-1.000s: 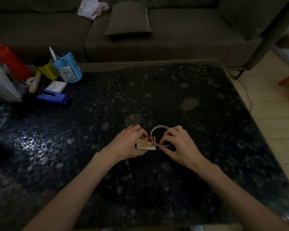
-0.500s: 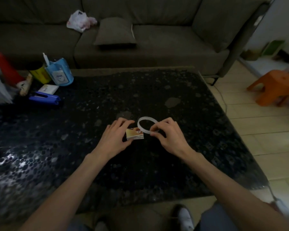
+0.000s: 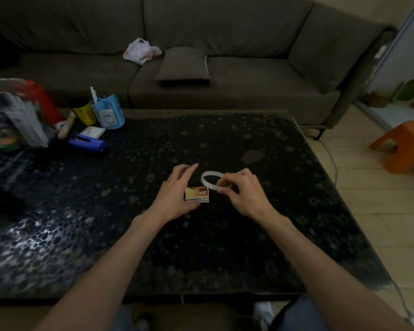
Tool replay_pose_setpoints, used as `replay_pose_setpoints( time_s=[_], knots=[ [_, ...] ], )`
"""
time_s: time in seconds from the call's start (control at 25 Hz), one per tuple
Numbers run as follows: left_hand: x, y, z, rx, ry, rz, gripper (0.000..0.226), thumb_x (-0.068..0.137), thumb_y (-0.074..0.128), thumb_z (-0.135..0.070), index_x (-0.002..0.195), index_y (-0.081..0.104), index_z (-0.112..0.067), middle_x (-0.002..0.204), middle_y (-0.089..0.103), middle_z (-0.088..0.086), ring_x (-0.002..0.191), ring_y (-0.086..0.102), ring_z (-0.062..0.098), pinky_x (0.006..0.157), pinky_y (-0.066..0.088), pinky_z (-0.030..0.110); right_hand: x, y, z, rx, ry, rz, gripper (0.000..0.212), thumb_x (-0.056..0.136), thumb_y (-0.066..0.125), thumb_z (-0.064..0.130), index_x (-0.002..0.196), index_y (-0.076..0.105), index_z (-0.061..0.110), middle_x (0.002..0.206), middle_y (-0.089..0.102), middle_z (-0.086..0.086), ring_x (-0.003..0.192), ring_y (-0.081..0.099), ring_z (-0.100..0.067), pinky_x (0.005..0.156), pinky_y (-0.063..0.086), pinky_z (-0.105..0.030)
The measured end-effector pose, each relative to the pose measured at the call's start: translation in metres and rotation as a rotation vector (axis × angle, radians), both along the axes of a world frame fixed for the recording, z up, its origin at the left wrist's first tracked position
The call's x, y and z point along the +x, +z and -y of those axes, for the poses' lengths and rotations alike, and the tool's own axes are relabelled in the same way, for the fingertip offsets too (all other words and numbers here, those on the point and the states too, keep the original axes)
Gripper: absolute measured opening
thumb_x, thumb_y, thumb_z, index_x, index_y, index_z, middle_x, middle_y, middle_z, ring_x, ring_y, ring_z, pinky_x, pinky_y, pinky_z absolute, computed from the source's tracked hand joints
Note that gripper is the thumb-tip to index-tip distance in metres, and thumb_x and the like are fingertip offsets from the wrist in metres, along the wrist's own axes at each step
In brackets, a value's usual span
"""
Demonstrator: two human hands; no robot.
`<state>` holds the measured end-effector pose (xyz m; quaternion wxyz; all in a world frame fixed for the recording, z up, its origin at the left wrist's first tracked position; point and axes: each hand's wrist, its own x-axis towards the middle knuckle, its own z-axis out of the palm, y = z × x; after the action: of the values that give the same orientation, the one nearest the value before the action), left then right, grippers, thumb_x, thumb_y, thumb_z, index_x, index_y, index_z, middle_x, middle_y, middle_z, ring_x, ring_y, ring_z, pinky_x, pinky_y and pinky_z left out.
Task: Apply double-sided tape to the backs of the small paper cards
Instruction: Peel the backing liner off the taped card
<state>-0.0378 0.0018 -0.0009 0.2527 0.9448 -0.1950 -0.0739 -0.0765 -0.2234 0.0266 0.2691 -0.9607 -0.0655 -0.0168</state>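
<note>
Since a moment ago my left hand (image 3: 175, 194) has uncurled, fingers straight, thumb against the small stack of paper cards (image 3: 197, 194) lying mid-way across the table (image 3: 249, 247); my right hand (image 3: 245, 195) pinches the double-sided tape roll (image 3: 204, 180) just beside it

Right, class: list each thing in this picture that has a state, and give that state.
Thin white ring of tape: tilted, pinched by the right hand
Small stack of paper cards: flat on the black table, picture up, left hand touching
Blue plastic stapler: closed, lying flat
Orange plastic stool: upright
</note>
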Motion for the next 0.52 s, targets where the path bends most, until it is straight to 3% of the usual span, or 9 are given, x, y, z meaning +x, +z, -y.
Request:
replay_pose_setpoints(
  time_s=[0.08,0.24,0.36,0.52],
  knots=[
    [-0.005,0.02,-0.005,-0.029,-0.103,0.084,0.09,0.086,0.078,-0.045,0.158,0.024,-0.045,0.159,0.019,-0.012,0.145,0.028,0.009,0.118,0.031,0.042,0.006,0.009,0.001,0.053,0.056,0.019,0.015,0.096,0.069,0.032,0.105,0.065,0.043,0.101,0.06,0.022,0.103,0.047,-0.003,0.087,0.041,-0.028],
    [-0.02,0.044,-0.014,-0.107,-0.139,0.243,0.026,0.099,0.053,-0.045,0.124,0.055,-0.051,0.134,0.047,-0.029,0.135,0.026,-0.016,0.105,0.032,0.034,0.0,0.029,0.0,0.279,0.21,0.01,0.012,0.098,0.069,0.025,0.104,0.069,0.035,0.095,0.066,0.02,0.097,0.061,0.0,0.078,0.048,-0.017],
    [-0.027,0.055,-0.016,-0.308,-0.119,0.123,0.019,0.1,0.059,-0.03,0.106,0.063,-0.048,0.115,0.059,-0.025,0.126,0.047,-0.006,0.106,0.042,0.036,-0.007,0.043,-0.002,0.426,0.23,-0.015,0.013,0.099,0.07,0.023,0.108,0.072,0.032,0.098,0.067,0.023,0.09,0.066,-0.001,0.074,0.049,-0.01],
    [-0.032,0.076,-0.02,-0.457,-0.114,0.024,0.02,0.101,0.061,-0.024,0.11,0.069,-0.041,0.109,0.066,-0.014,0.111,0.06,0.009,0.095,0.051,0.034,-0.016,0.054,-0.006,0.576,0.201,0.067,0.018,0.098,0.07,0.018,0.114,0.075,0.026,0.099,0.071,0.023,0.091,0.069,-0.001,0.076,0.051,-0.011]
  ],
)
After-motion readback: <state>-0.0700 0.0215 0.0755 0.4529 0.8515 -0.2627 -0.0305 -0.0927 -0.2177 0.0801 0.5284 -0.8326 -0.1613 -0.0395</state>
